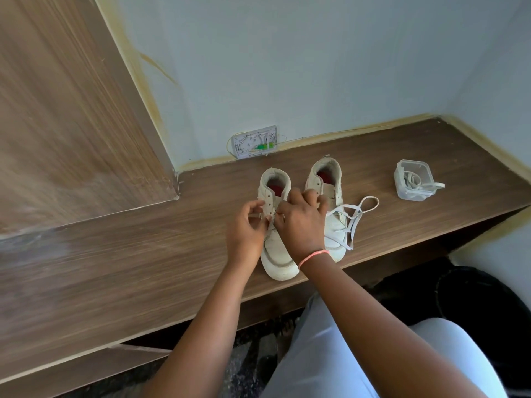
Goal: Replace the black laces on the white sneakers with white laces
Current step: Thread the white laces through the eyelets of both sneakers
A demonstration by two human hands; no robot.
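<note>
Hands: left hand and right hand both pinching at the left sneaker's eyelets.
Right sneaker: wearing a loose white lace.
Container: holding more laces.

Two white sneakers stand side by side, toes toward the viewer. The left sneaker lies directly beneath the fingers, its eyelet rows partly covered. The right sneaker, just right of the fingers, carries a loose white lace trailing rightward in a loop.
</note>
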